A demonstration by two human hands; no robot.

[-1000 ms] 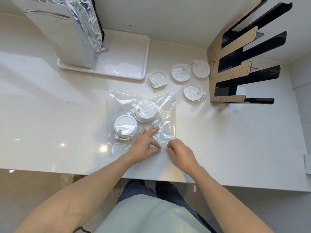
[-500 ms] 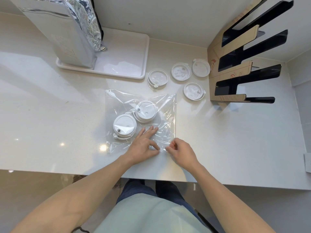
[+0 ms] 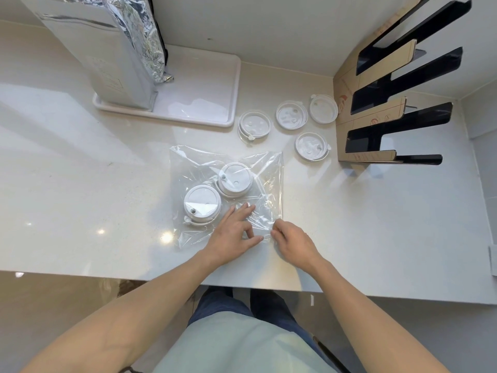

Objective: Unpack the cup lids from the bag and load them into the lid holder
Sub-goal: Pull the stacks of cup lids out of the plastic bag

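Observation:
A clear plastic bag (image 3: 188,165) lies flat on the white counter. Inside it are two stacks of white cup lids, one (image 3: 202,204) at the left and one (image 3: 235,181) further back. My left hand (image 3: 233,232) presses flat on the bag's near right part, fingers spread. My right hand (image 3: 291,242) pinches the bag's near right edge between thumb and fingers. Several loose lids (image 3: 254,125) lie upside down on the counter behind the bag. The black and cardboard lid holder (image 3: 376,130) stands at the right with bare slots.
A white tray (image 3: 209,114) at the back holds a tall foil pouch (image 3: 107,49). The counter's front edge (image 3: 80,275) runs just below my hands. A wall (image 3: 269,30) closes the back.
Both hands stayed on the bag's near right corner. My right hand's fingers closed more tightly on the edge and the plastic there crinkled slightly.

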